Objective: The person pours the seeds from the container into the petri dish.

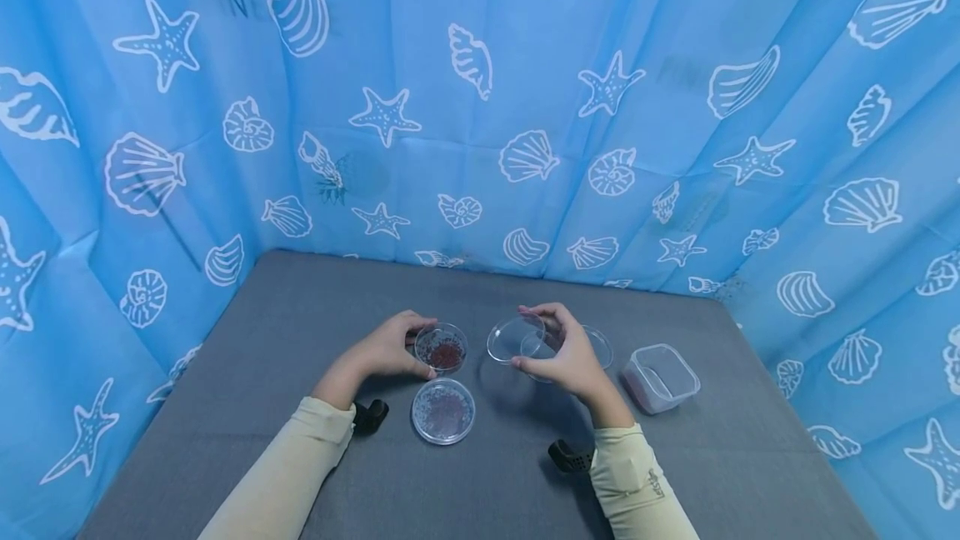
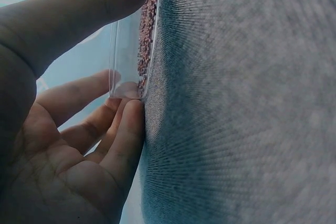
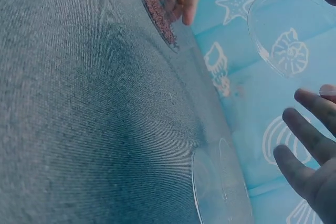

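My left hand (image 1: 390, 346) grips the side of a clear petri dish (image 1: 441, 347) holding dark red granules, thumb on the near side and fingers on the far side. In the left wrist view the granules (image 2: 147, 32) lie in a layer along the dish's base, close to the cloth. Tilted above the table, a clear petri dish lid (image 1: 513, 338) is held at its rim by my right hand (image 1: 566, 357). In the right wrist view this lid (image 3: 283, 35) shows nothing in it. Nearer to me sits another petri dish (image 1: 443, 412) with paler, pinkish contents.
Partly behind my right hand, clear petri dish parts (image 1: 600, 347) rest on the grey cloth-covered table (image 1: 480, 490). Farther right stands a transparent rectangular tub (image 1: 662, 378) with something pinkish low inside. A blue shell-print curtain (image 1: 480, 132) hangs around the table's back and sides.
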Available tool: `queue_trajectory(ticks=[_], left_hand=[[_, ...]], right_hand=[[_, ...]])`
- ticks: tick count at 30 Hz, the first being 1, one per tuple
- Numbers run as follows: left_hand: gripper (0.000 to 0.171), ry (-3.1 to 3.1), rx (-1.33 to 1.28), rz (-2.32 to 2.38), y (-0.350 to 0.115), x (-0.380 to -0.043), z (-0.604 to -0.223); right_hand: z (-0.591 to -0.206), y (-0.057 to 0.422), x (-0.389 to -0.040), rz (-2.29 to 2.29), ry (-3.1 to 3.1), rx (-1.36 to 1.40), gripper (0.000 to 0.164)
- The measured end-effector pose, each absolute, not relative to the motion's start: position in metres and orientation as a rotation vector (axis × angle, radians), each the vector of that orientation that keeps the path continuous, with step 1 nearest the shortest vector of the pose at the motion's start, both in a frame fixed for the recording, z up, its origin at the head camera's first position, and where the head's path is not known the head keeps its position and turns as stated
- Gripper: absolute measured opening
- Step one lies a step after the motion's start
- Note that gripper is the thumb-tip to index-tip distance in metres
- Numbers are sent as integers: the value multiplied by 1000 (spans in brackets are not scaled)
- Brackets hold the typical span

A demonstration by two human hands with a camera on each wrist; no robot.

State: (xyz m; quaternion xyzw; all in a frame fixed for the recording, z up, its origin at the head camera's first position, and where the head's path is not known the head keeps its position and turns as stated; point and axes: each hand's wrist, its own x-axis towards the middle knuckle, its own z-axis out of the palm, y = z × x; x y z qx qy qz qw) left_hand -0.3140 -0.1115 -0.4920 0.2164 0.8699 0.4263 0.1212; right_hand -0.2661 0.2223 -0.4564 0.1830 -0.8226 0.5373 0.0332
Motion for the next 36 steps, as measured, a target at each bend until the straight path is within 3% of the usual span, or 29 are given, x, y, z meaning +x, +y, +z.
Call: queue_trajectory(ticks=[21, 36], left_hand=[[94, 2565, 645, 1218, -112, -315, -493], [94, 2558, 631, 1230, -112, -313, -493]], right_hand=[[-457, 217, -261, 1662, -2563, 575, 75], [-464, 203, -261, 1272, -2739, 597, 76]])
